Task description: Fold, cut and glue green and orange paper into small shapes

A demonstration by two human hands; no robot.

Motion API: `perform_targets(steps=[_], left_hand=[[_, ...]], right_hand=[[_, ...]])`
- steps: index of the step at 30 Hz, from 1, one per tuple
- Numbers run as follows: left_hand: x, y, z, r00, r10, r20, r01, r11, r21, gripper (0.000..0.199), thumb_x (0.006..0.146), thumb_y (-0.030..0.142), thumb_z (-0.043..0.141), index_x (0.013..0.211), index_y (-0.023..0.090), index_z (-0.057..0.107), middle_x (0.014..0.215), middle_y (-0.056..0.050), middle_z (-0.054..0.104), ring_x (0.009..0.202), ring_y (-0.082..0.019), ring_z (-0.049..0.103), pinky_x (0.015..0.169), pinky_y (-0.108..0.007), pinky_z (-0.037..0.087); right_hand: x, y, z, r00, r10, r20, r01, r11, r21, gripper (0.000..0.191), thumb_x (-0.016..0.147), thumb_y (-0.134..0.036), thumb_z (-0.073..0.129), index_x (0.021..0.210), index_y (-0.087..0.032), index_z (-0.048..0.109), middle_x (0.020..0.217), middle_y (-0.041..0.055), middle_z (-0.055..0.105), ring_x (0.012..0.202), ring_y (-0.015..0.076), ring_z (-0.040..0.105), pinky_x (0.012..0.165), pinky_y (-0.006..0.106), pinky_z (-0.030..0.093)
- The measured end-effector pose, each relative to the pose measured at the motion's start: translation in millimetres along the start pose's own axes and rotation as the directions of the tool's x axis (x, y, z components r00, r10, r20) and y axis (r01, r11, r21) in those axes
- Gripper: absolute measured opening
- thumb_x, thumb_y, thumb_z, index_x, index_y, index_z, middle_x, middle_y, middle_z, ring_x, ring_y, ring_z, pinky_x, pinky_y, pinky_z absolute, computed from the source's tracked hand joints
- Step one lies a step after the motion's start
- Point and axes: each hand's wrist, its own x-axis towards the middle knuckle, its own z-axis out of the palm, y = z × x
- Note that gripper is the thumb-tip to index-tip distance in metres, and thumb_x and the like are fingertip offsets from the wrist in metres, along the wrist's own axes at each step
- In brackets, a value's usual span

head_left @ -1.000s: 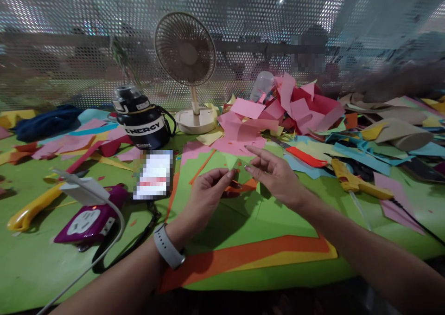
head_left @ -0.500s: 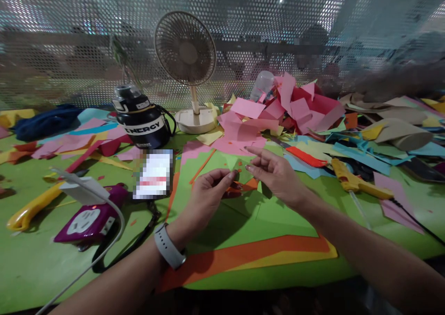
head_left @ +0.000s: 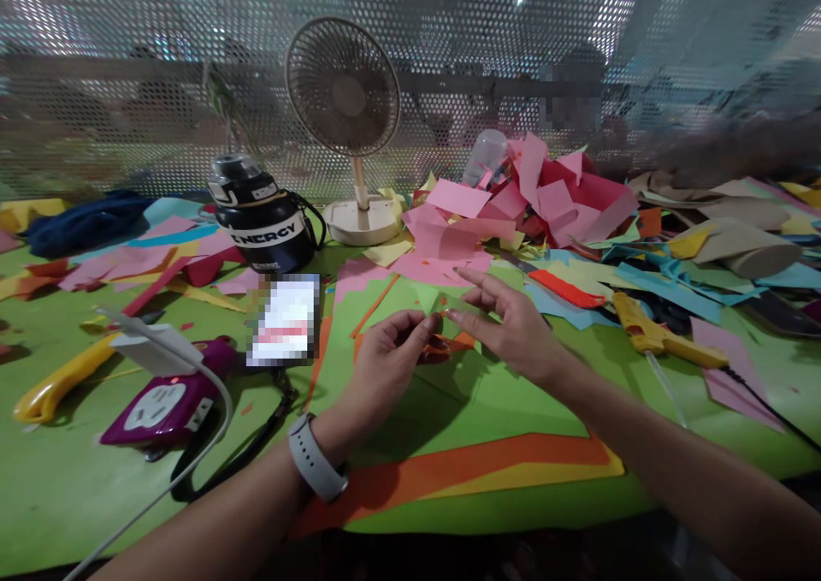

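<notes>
My left hand (head_left: 388, 363), with a pale watch strap at the wrist, is closed, its thumb and forefinger pinched together. A tiny orange paper piece (head_left: 442, 313) shows at those fingertips. My right hand (head_left: 519, 324) has its forefinger stretched out and apart from the thumb. Its thumb tip is close to the orange piece; whether it touches cannot be made out. Under both hands lie green paper sheets (head_left: 513, 410). Orange paper (head_left: 462, 341) lies below and between the hands, partly hidden by the left fingers.
Left stand a phone (head_left: 283, 320), a purple power adapter (head_left: 170, 401), yellow-handled scissors-like tool (head_left: 61, 384) and a black bottle (head_left: 266, 222). A fan (head_left: 363, 222) stands behind. Pink paper scraps (head_left: 449, 239) are heaped at the back. Right lie a red comb-like strip (head_left: 564, 288) and a yellow glue gun (head_left: 667, 337).
My right hand has moved slightly left, bringing its thumb closer to my left fingertips. My left hand keeps its pinch in nearly the same place.
</notes>
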Motion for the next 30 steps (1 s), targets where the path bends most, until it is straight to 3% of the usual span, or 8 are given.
perform_targets(steps=[9,13,17,25,30], left_hand=[[-1,1,0.6,1.000,0.029,0.012,-0.029,0.998,0.054,0.020,0.078,0.036,0.070,0.077,0.016,0.067,0.072,-0.001,0.064,0.067,-0.014,0.062,0.067,-0.027,0.057],[-2,0,-1.0,1.000,0.005,0.011,-0.005,1.000,0.003,0.024,0.076,0.039,0.072,0.080,0.016,0.067,0.076,-0.001,0.064,0.072,-0.015,0.063,0.066,-0.027,0.056],[0,-1,-2.6,1.000,-0.011,-0.018,0.010,0.998,-0.062,0.028,0.077,0.045,0.071,0.079,0.017,0.068,0.073,0.000,0.063,0.068,-0.014,0.062,0.065,-0.026,0.054],[3,1,-2.4,0.999,0.027,-0.037,-0.022,0.994,0.108,0.029,0.076,0.039,0.073,0.062,0.016,0.061,0.058,0.002,0.058,0.056,-0.009,0.054,0.057,-0.021,0.043],[3,0,-5.1,0.999,0.020,-0.029,-0.019,0.999,0.036,0.028,0.078,0.042,0.070,0.070,0.017,0.063,0.065,0.002,0.060,0.062,-0.012,0.058,0.064,-0.024,0.048]], right_hand=[[1,3,0,1.000,-0.003,0.018,0.003,1.000,0.002,0.068,0.076,-0.030,0.071,0.139,-0.016,0.050,0.092,0.0042,0.058,0.090,0.0184,0.058,0.081,0.035,0.050],[2,2,-3,0.998,0.033,0.058,-0.039,0.994,0.098,0.070,0.076,-0.031,0.069,0.140,-0.012,0.047,0.092,0.0051,0.059,0.085,0.0175,0.059,0.080,0.034,0.050],[2,4,-3,0.998,0.002,0.065,-0.008,0.996,0.090,0.067,0.078,-0.028,0.067,0.140,-0.015,0.047,0.093,0.0049,0.060,0.084,0.0168,0.058,0.078,0.034,0.050],[-1,9,2,0.996,-0.017,0.090,0.012,0.999,0.051,0.063,0.079,-0.027,0.067,0.139,-0.018,0.050,0.098,0.0057,0.060,0.091,0.0174,0.059,0.083,0.034,0.051],[3,11,-1,0.996,-0.007,0.088,-0.002,0.994,0.105,0.062,0.077,-0.028,0.070,0.135,-0.017,0.053,0.094,0.0047,0.062,0.086,0.0165,0.060,0.082,0.035,0.052]])
